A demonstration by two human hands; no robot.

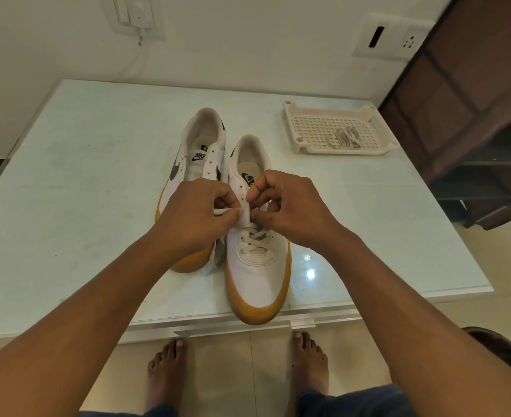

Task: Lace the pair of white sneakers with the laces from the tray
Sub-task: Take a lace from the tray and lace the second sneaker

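Hands (195, 215) pinch lace (246, 213) over glossy table (83, 176) (white walls (248, 40)).

Soft, warm indoor light, evenly bright. Two small white glare spots sit on the glossy bench (68, 206), just right of the nearer sneaker (260, 281). Shadows are faint and soft-edged. Wide-angle distortion bows the bench edges and the wall (248, 40) toward the borders.
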